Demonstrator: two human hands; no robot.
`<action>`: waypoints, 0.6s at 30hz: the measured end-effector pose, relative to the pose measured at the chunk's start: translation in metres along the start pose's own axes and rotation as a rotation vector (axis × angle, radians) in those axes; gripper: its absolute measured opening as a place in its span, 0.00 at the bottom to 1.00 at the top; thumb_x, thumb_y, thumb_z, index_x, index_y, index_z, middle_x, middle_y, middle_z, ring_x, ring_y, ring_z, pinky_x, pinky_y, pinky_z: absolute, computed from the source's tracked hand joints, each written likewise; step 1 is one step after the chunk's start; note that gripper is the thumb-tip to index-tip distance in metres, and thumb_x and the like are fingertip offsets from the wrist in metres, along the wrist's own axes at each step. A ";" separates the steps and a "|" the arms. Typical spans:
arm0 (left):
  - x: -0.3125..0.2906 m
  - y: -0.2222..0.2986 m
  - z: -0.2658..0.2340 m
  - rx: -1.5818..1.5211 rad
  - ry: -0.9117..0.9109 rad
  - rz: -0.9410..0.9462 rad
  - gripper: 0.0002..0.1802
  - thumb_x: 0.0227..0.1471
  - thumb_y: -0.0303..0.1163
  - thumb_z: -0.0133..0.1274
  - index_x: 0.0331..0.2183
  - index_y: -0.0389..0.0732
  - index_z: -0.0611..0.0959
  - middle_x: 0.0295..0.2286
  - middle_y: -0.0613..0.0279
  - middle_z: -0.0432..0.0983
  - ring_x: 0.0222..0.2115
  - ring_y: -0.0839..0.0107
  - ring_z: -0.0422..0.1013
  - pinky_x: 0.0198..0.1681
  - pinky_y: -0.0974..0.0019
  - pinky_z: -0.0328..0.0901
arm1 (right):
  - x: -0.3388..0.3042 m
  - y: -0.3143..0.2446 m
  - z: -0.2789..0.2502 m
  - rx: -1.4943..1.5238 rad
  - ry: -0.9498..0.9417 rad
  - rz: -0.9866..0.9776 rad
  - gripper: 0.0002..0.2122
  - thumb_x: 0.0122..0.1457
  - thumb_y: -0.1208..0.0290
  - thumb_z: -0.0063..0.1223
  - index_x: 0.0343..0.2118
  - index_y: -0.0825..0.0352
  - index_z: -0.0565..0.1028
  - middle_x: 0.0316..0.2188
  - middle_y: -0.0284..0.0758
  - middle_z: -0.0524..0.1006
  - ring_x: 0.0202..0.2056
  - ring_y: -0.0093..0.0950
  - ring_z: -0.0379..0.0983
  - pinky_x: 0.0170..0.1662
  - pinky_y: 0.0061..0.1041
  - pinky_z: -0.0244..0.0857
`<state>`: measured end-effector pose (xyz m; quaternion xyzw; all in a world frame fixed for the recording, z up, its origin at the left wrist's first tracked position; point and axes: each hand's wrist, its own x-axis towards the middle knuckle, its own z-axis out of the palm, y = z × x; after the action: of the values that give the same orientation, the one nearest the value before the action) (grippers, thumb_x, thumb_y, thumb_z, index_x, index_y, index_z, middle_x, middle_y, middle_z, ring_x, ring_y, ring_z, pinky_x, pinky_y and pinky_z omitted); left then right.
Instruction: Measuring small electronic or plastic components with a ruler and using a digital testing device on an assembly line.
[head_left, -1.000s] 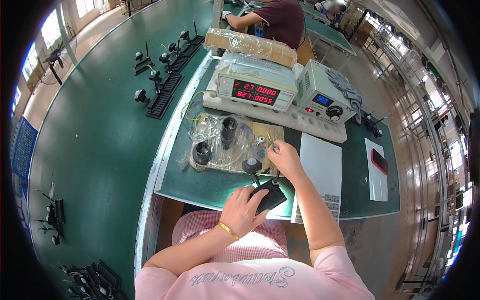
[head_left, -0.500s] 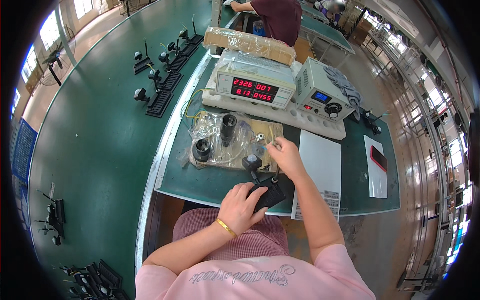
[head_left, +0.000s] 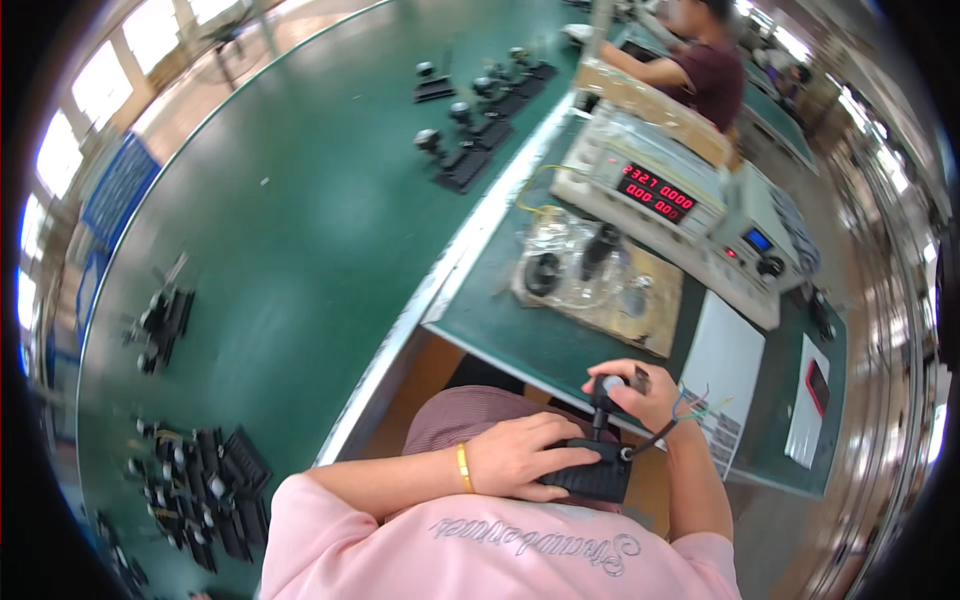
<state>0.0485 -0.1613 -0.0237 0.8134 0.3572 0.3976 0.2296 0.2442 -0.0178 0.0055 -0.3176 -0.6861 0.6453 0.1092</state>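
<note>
A black finned lamp body [head_left: 598, 482] with a sensor head on a short stalk sits close against my lap, in front of the bench edge. My left hand [head_left: 528, 455] wraps over its left side, holding it. The white-domed sensor head [head_left: 609, 386] is between the fingers and thumb of my right hand [head_left: 648, 396]. From the body's right side a black cable [head_left: 656, 438] curves up past my right wrist, ending in loose coloured wires [head_left: 692, 405].
A wooden board [head_left: 655, 305] with plastic-wrapped black sockets lies on the bench, before a meter with red digits [head_left: 655, 190] and a grey power unit [head_left: 765, 240]. Paper [head_left: 725, 355] and a red-edged phone [head_left: 818, 386] are at right. Several similar lamps [head_left: 200, 490] stand on the green table.
My right hand has left the board and taken the sensor head. The lamp has come nearer my body, its wires now free of the board. The meter's digits differ; the view has turned left.
</note>
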 end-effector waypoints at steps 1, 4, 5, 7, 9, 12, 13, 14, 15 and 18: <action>-0.006 0.001 0.002 -0.009 0.008 0.002 0.32 0.38 0.37 0.64 0.48 0.44 0.76 0.43 0.52 0.68 0.43 0.54 0.68 0.44 0.57 0.68 | -0.003 0.000 0.006 0.014 0.000 -0.010 0.15 0.55 0.75 0.50 0.46 0.71 0.73 0.40 0.36 0.78 0.42 0.23 0.71 0.47 0.24 0.65; -0.020 0.002 0.006 -0.010 0.027 -0.018 0.31 0.38 0.37 0.64 0.48 0.44 0.76 0.43 0.52 0.68 0.43 0.54 0.68 0.44 0.57 0.68 | -0.004 0.005 0.020 -0.233 -0.026 -0.270 0.18 0.48 0.78 0.56 0.46 0.69 0.74 0.39 0.37 0.77 0.41 0.26 0.73 0.45 0.24 0.66; -0.026 0.002 0.005 0.002 0.046 -0.036 0.31 0.38 0.37 0.64 0.48 0.44 0.76 0.43 0.52 0.68 0.43 0.54 0.68 0.44 0.57 0.68 | -0.002 0.004 0.026 -0.406 -0.027 -0.417 0.19 0.47 0.78 0.57 0.45 0.69 0.74 0.38 0.37 0.77 0.41 0.26 0.73 0.44 0.25 0.67; -0.034 0.002 0.004 0.019 0.070 -0.044 0.31 0.38 0.38 0.64 0.47 0.44 0.76 0.43 0.51 0.68 0.43 0.54 0.68 0.44 0.57 0.68 | 0.006 0.004 0.034 -0.433 -0.036 -0.486 0.20 0.46 0.77 0.59 0.45 0.67 0.74 0.37 0.36 0.77 0.40 0.27 0.73 0.44 0.25 0.66; -0.044 0.002 -0.005 0.048 0.110 -0.120 0.31 0.38 0.38 0.64 0.47 0.44 0.76 0.43 0.52 0.69 0.43 0.54 0.68 0.43 0.57 0.67 | 0.013 0.002 0.038 -0.310 -0.029 -0.313 0.20 0.46 0.77 0.59 0.45 0.67 0.74 0.39 0.34 0.77 0.36 0.24 0.72 0.40 0.23 0.66; -0.069 -0.007 -0.050 0.270 0.241 -0.412 0.29 0.37 0.35 0.62 0.45 0.43 0.77 0.41 0.54 0.71 0.41 0.54 0.69 0.47 0.54 0.64 | 0.024 0.014 0.039 0.146 0.236 -0.216 0.18 0.55 0.75 0.52 0.50 0.69 0.70 0.39 0.32 0.75 0.26 0.14 0.60 0.30 0.14 0.57; -0.084 -0.017 -0.069 0.253 0.361 -0.507 0.26 0.36 0.32 0.60 0.43 0.40 0.78 0.40 0.52 0.72 0.41 0.52 0.68 0.48 0.54 0.63 | 0.024 0.019 0.036 0.227 0.296 -0.201 0.17 0.57 0.74 0.50 0.51 0.69 0.70 0.38 0.32 0.75 0.26 0.13 0.60 0.30 0.13 0.57; -0.100 -0.019 -0.089 0.570 0.471 -0.634 0.25 0.36 0.29 0.58 0.43 0.38 0.77 0.40 0.50 0.73 0.42 0.52 0.68 0.48 0.55 0.63 | 0.022 0.025 0.031 0.231 0.296 -0.206 0.17 0.57 0.74 0.50 0.51 0.69 0.70 0.38 0.32 0.75 0.26 0.13 0.60 0.30 0.13 0.57; -0.124 -0.025 -0.102 0.708 0.640 -0.734 0.25 0.38 0.28 0.57 0.44 0.37 0.77 0.41 0.51 0.73 0.43 0.54 0.68 0.48 0.56 0.64 | 0.019 0.031 0.027 0.189 0.280 -0.170 0.16 0.58 0.74 0.50 0.50 0.69 0.70 0.36 0.32 0.76 0.26 0.13 0.60 0.29 0.13 0.57; -0.225 -0.043 -0.143 1.013 0.900 -1.159 0.22 0.45 0.34 0.58 0.45 0.39 0.77 0.40 0.52 0.74 0.42 0.54 0.68 0.49 0.57 0.62 | 0.016 0.048 0.026 0.109 0.248 -0.114 0.14 0.59 0.74 0.49 0.47 0.69 0.72 0.34 0.31 0.76 0.27 0.13 0.62 0.30 0.14 0.58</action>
<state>-0.1810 -0.2929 -0.0773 0.2759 0.9016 0.2951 -0.1545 0.2313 -0.0312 -0.0485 -0.3490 -0.6483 0.6301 0.2467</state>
